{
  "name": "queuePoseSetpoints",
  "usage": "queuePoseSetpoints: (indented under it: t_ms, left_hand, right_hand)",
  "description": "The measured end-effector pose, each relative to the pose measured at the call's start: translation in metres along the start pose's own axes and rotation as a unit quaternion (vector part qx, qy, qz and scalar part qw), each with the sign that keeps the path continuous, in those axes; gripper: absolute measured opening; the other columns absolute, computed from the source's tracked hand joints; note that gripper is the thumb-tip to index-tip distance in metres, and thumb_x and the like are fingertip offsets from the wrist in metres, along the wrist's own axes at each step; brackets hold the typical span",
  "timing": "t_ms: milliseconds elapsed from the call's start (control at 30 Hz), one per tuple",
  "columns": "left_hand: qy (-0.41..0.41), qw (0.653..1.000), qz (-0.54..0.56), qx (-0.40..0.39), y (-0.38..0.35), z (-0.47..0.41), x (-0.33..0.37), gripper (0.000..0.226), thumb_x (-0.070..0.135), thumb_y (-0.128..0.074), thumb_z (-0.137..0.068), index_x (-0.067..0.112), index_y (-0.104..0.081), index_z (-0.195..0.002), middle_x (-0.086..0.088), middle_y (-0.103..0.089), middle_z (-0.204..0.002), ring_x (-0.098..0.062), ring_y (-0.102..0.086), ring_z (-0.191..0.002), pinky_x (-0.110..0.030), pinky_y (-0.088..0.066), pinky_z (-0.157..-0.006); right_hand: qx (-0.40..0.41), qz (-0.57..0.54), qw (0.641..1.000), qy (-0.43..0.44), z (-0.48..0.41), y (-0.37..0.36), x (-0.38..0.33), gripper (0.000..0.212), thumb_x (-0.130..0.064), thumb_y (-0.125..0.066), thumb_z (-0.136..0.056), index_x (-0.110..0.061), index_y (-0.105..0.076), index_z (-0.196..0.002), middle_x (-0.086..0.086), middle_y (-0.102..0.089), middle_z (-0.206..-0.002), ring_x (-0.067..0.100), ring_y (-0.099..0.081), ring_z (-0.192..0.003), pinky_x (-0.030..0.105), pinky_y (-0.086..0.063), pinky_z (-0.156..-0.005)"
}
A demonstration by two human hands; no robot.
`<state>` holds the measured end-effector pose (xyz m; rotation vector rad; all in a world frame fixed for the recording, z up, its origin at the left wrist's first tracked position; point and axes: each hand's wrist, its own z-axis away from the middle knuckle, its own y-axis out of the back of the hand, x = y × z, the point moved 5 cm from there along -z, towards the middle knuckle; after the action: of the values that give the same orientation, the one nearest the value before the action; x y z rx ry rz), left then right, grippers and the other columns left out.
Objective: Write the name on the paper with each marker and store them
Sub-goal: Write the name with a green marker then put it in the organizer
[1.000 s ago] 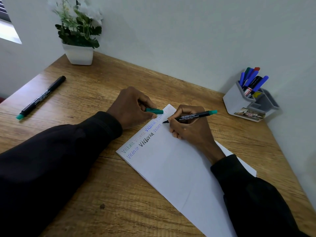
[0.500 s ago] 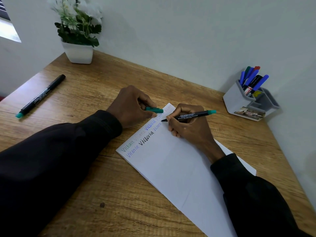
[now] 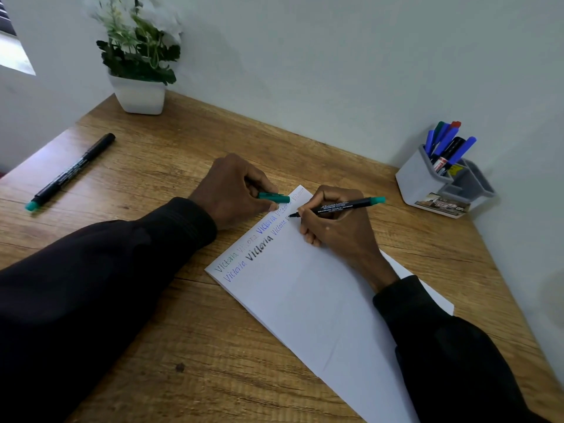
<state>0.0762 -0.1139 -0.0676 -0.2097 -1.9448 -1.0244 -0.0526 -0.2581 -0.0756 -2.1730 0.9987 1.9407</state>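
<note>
A white sheet of paper (image 3: 308, 300) lies at an angle on the wooden desk (image 3: 189, 346), with a name written several times in different colours along its far edge. My right hand (image 3: 335, 227) grips a black marker with a green end (image 3: 338, 206), its tip touching the paper near the far corner. My left hand (image 3: 235, 190) rests at the paper's far left edge and pinches the marker's green cap (image 3: 273, 197). A grey holder (image 3: 439, 184) at the right wall contains several blue, red, green and black markers.
Another black marker with a green end (image 3: 70, 172) lies on the desk at far left. A white pot with a plant (image 3: 139, 93) stands in the back corner. Walls close the desk at the back and right.
The marker tip has shifted slightly along the writing line at the paper's far corner. My left hand keeps hold of the cap in the same place.
</note>
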Motion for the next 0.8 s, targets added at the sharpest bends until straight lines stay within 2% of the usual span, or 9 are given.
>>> queuePoseSetpoints:
  t_ms: [133,267,433,533,600,700,800]
  left_hand:
    - [-0.001,1.0,0.006,-0.001,0.0003,-0.0003,0.0002,0.029,0.017,-0.087,-0.069,0.016,-0.077,-0.096,0.017,-0.066,-0.077,-0.001,-0.063,-0.068,-0.007,-0.05,-0.059]
    - [-0.004,1.0,0.006,0.001,0.0002,0.0,0.0001,0.028,0.017,-0.088,-0.068,0.015,-0.077,-0.095,0.016,-0.067,-0.076,0.008,-0.061,-0.066,-0.007,-0.049,-0.058]
    - [-0.006,1.0,0.008,0.0,0.0003,-0.0004,-0.0005,0.029,0.017,-0.087,-0.069,0.017,-0.077,-0.095,0.013,-0.07,-0.079,0.001,-0.063,-0.067,-0.01,-0.052,-0.061]
    - [-0.004,1.0,0.009,0.002,-0.0001,-0.0006,-0.0015,0.029,0.016,-0.088,-0.068,0.016,-0.077,-0.095,0.015,-0.068,-0.077,0.005,-0.062,-0.067,-0.009,-0.051,-0.059]
    - [-0.005,1.0,0.009,0.002,-0.0002,-0.0007,-0.0021,0.028,0.016,-0.088,-0.068,0.017,-0.077,-0.094,0.015,-0.068,-0.076,0.001,-0.063,-0.068,-0.011,-0.053,-0.06]
    - [-0.008,1.0,0.008,0.005,0.0003,-0.0008,-0.002,0.028,0.017,-0.088,-0.068,0.017,-0.078,-0.093,0.011,-0.071,-0.079,-0.005,-0.065,-0.068,-0.015,-0.055,-0.061]
    - [-0.009,1.0,0.008,0.005,0.0002,-0.0009,-0.0018,0.028,0.017,-0.088,-0.068,0.017,-0.078,-0.093,0.012,-0.07,-0.079,-0.001,-0.063,-0.066,-0.011,-0.052,-0.059]
  right_hand:
    - [0.004,0.0,1.0,-0.003,-0.0003,0.0003,-0.0006,0.026,0.013,-0.066,-0.085,-0.004,-0.063,-0.066,0.021,-0.067,-0.059,0.027,-0.06,-0.042,0.028,-0.047,-0.04]
    - [0.003,-0.01,1.0,0.0,0.0011,-0.0013,-0.0008,0.019,0.01,-0.068,-0.091,0.004,-0.065,-0.072,0.024,-0.066,-0.061,0.027,-0.06,-0.043,0.026,-0.046,-0.042]
    - [0.014,-0.024,1.0,-0.012,0.0004,-0.0006,-0.0005,0.017,0.012,-0.065,-0.091,0.01,-0.063,-0.074,0.026,-0.066,-0.062,0.026,-0.06,-0.043,0.027,-0.046,-0.041]
    - [0.014,-0.016,1.0,-0.013,0.0004,-0.0006,-0.0009,0.021,0.011,-0.065,-0.09,0.003,-0.065,-0.071,0.023,-0.067,-0.061,0.026,-0.061,-0.043,0.026,-0.046,-0.041]
    - [0.011,-0.005,1.0,-0.016,-0.0002,-0.0006,-0.0009,0.023,0.012,-0.066,-0.087,0.0,-0.064,-0.068,0.021,-0.066,-0.059,0.027,-0.061,-0.043,0.027,-0.046,-0.041]
    - [0.013,0.004,1.0,-0.018,-0.0005,-0.0002,-0.0008,0.019,0.012,-0.065,-0.081,0.002,-0.061,-0.066,0.017,-0.066,-0.056,0.028,-0.061,-0.042,0.029,-0.046,-0.041]
    - [0.023,-0.01,1.0,-0.012,0.001,0.0007,-0.0019,0.016,0.012,-0.064,-0.087,0.008,-0.061,-0.072,0.022,-0.066,-0.059,0.028,-0.062,-0.043,0.03,-0.047,-0.041]
